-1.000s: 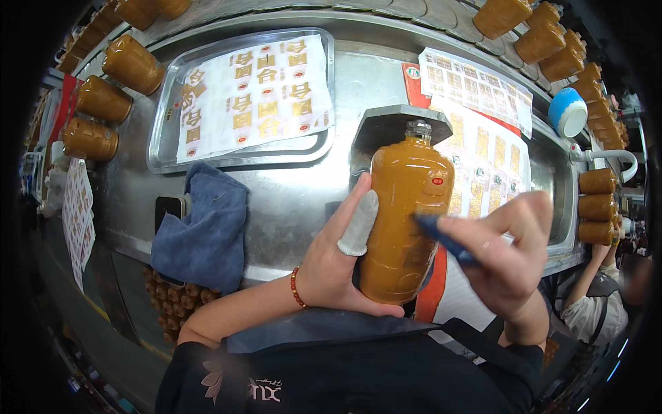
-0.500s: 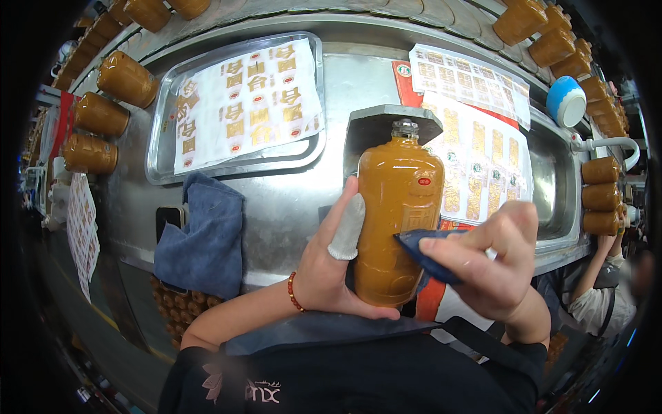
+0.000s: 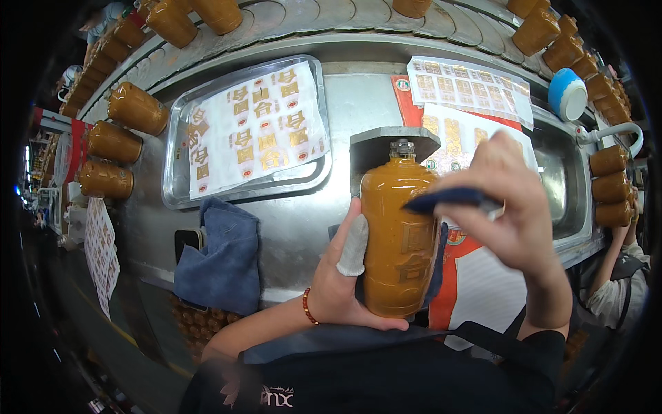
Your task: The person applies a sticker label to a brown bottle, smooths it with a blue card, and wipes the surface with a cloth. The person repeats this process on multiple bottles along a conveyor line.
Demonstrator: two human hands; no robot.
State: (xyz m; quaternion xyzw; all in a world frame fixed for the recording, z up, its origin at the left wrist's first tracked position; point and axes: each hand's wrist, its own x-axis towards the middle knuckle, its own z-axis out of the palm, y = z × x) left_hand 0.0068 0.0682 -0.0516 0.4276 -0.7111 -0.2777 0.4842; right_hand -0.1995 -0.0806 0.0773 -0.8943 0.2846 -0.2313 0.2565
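An amber-brown glass bottle (image 3: 396, 234) with a clear neck and raised characters stands neck-away in front of me, tilted back against a dark metal stand (image 3: 365, 148). My left hand (image 3: 341, 286) cradles its left side and base, with a grey finger sleeve (image 3: 354, 245) on one finger. Against the bottle's upper right face, my right hand (image 3: 507, 200) pinches a dark blue wedge-shaped piece (image 3: 448, 199). Whether that piece is folded cloth or a scraper I cannot tell. A blue cloth (image 3: 436, 272) shows behind the bottle's right edge.
A metal tray (image 3: 314, 183) holding a sticker sheet (image 3: 262, 131) lies left, near a blue towel (image 3: 221, 265) and several brown bottles (image 3: 110, 141). To the right are more sticker sheets (image 3: 469, 86), a sink (image 3: 583, 228) and a blue-white cup (image 3: 569, 96). A conveyor (image 3: 331, 24) runs behind.
My right hand has moved up along the bottle with the blue piece, from its lower right to its upper right. The raised characters are now uncovered. My view has shifted slightly.
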